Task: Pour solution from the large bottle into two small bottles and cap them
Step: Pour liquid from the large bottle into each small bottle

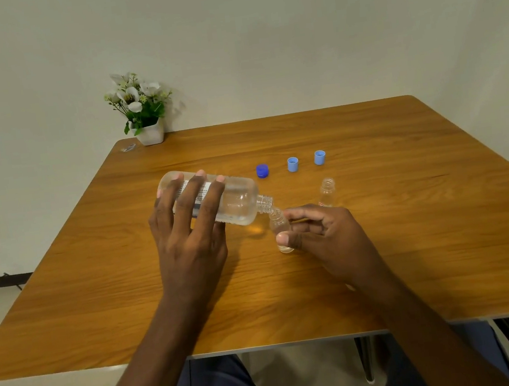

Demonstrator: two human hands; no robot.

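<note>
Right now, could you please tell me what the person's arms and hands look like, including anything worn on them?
Both forearms are bare, with no sleeves in view. The left hand and right hand wear no gloves, rings, watch or bracelet that I can see. Fingernails are short and unpainted.

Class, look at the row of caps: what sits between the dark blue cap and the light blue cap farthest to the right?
In the head view, another light blue cap sits between the dark blue cap and the far-right light blue cap.

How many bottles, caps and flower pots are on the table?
Bottles: 3 (big bottle, small bottle, second small bottle)
Caps: 3 (dark blue cap, light blue cap, second light blue cap)
Flower pots: 1 (flower pot)
Total: 7
</note>
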